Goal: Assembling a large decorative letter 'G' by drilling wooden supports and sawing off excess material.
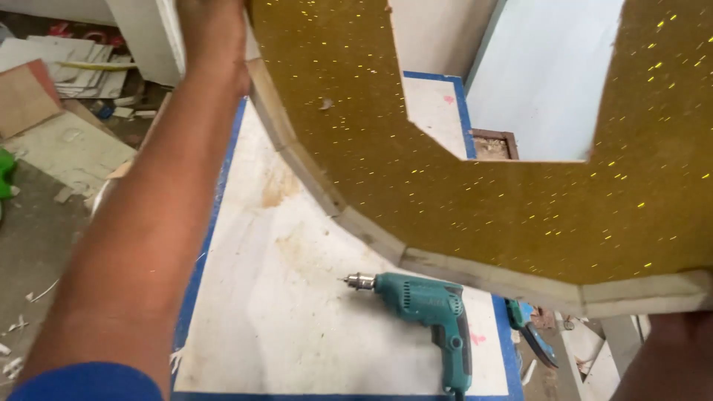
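Note:
A large gold glitter panel [445, 171] with a thick pale wooden edge and a cut-out notch is held up above a white worktable [260, 297]. My left hand [212, 41] grips its left edge near the top of the view, arm stretched forward. My right hand is hidden under the panel's lower right corner; only part of the arm [668, 364] shows. A teal electric drill [431, 312] lies on the table below the panel, chuck pointing left.
The table has a blue border [194, 282]. Scrap boards and offcuts [59, 96] litter the floor at left. A teal-handled tool [531, 334] sits past the table's right edge. A pale blue panel [542, 74] stands behind the notch.

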